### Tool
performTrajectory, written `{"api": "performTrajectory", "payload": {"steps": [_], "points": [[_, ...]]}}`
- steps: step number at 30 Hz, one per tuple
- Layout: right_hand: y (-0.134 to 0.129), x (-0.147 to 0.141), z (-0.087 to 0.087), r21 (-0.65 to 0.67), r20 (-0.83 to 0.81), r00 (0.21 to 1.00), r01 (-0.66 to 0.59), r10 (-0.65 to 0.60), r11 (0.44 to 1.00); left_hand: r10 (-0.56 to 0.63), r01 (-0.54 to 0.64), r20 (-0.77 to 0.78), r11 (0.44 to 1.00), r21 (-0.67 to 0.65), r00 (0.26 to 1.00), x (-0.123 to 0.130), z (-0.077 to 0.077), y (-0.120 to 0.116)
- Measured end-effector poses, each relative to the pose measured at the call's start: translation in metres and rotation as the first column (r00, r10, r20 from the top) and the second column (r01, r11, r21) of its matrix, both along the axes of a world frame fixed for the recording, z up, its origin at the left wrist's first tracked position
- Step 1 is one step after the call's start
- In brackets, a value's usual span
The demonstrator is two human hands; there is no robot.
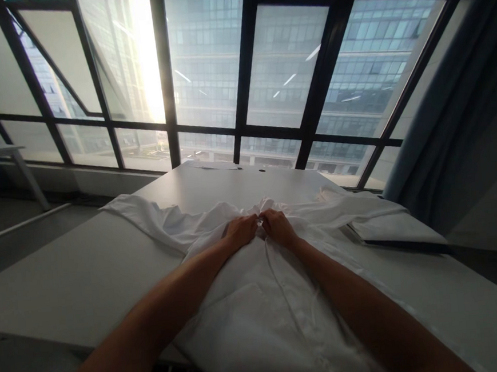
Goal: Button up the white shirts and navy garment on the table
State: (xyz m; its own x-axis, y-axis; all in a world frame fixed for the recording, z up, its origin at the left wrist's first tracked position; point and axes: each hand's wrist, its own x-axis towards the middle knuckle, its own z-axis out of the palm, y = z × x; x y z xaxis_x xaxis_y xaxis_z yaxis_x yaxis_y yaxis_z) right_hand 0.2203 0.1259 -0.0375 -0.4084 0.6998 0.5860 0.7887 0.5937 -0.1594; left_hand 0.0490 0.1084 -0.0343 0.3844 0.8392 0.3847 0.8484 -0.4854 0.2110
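Black-framed windows (pixel 208 57) behind white table (pixel 44 276); white long-sleeved shirt (pixel 242 318) spread on tabletop, sleeves out both sides. Left hand (pixel 242 230) and right hand (pixel 279 228) close together mid-shirt, fingers of both pinching its fabric.

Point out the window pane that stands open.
The pane at upper left, left of the bright glare: it tilts away from its frame, while the others look flush.
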Motion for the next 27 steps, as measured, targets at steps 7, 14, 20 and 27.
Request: {"api": "performTrajectory", "payload": {"steps": [7, 14, 20, 27], "points": [[0.005, -0.003, -0.008, -0.124, -0.165, 0.984, -0.085, 0.063, 0.989, 0.038, -0.038, 0.112, 0.999, -0.001, 0.993, -0.004, -0.004, 0.007], [0.002, 0.0, -0.009, -0.147, -0.232, 0.969, -0.117, 0.081, 0.982, 0.009, -0.005, 0.146, 1.0, -0.03, 0.989, -0.004, -0.009, 0.012], [0.002, 0.001, -0.007, -0.148, -0.245, 0.97, -0.04, 0.003, 0.988, -0.035, 0.038, 0.14, 0.999, -0.02, 0.99, -0.002, -0.007, 0.007], [0.005, 0.006, -0.006, -0.187, -0.247, 0.969, -0.028, -0.019, 0.982, -0.035, 0.037, 0.071, 0.999, -0.029, 0.997, -0.006, -0.002, 0.001]]}}
